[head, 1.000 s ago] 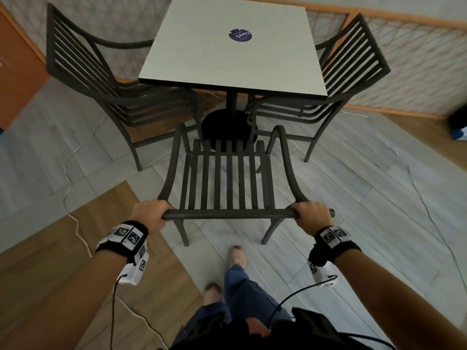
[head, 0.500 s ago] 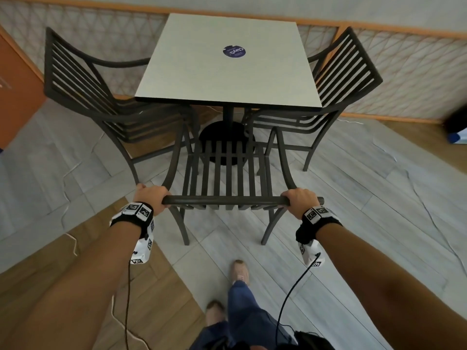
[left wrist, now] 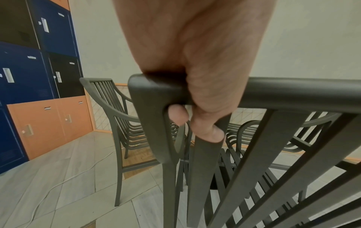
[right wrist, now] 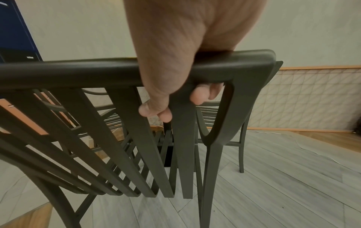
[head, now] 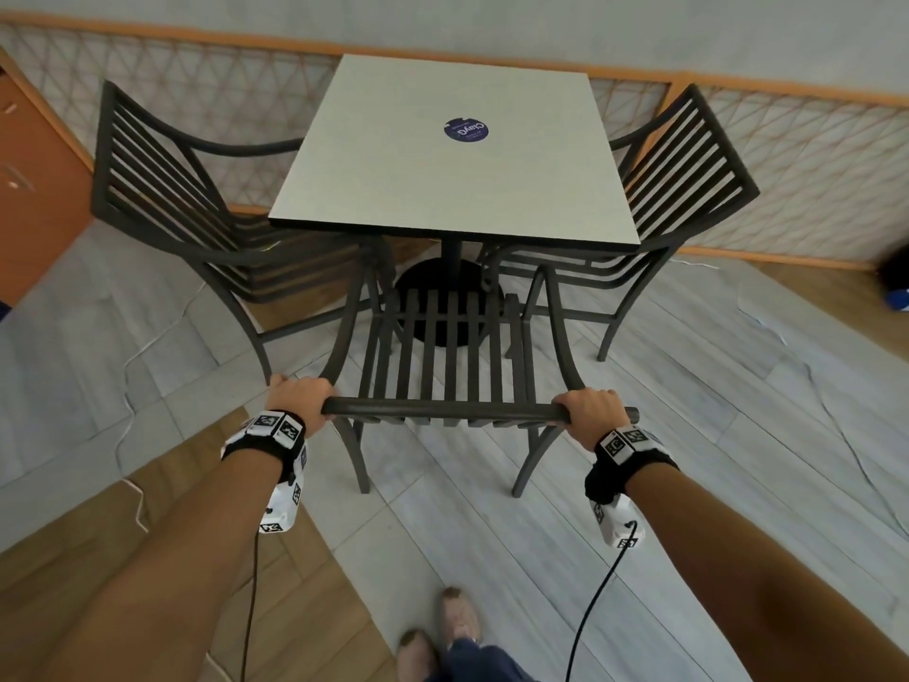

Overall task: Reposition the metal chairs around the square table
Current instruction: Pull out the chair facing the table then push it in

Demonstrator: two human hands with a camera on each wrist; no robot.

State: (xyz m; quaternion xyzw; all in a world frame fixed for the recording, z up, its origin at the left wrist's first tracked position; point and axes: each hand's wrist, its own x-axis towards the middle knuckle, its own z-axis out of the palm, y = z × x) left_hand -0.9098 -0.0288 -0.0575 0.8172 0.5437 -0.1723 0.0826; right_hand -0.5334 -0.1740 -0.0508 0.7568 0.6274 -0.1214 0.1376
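Floor [head: 639, 484]: grey plank tiles with wood-toned sections at left and right. Standing on it are the square table [head: 457, 155] on a black round base [head: 445, 307], three metal chairs, and loose cables [head: 836, 420].

The square table [head: 452, 155] stands before the wall, with one chair [head: 196, 228] at its left and another chair [head: 654, 228] at its right. A third chair [head: 447, 366] sits at its near side, seat front under the table edge.

A: Square table [head: 457, 155], pale top, dark pedestal. Chairs?

B: Three dark slatted metal. Near chair [head: 447, 366] at 6 o'clock, seat front at the table's edge. Left chair [head: 187, 224] at 9, right chair [head: 674, 209] at 3, seats tucked under.
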